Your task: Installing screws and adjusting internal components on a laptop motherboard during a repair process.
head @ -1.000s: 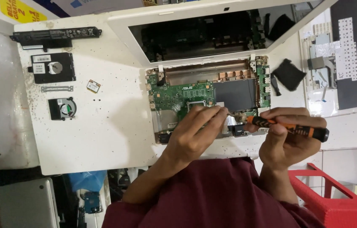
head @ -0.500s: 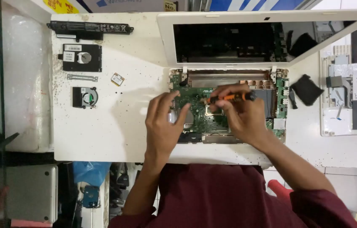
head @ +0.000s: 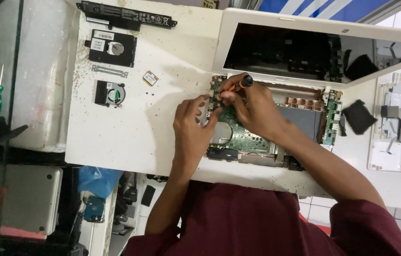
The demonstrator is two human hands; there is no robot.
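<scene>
while the right hand (head: 252,106) is closed around an orange screwdriver (head: 241,84) over the green motherboard (head: 243,132), the left hand (head: 192,121) touches its edge with fingers apart.

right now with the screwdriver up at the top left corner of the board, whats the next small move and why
Probably seat the tip and turn it in place. The right hand holds the orange-and-black screwdriver upright over the top left corner of the green board, and the left hand has its fingertips at that same edge, steadying it. Whether the tip already sits in a screw is hidden by the fingers.
</scene>
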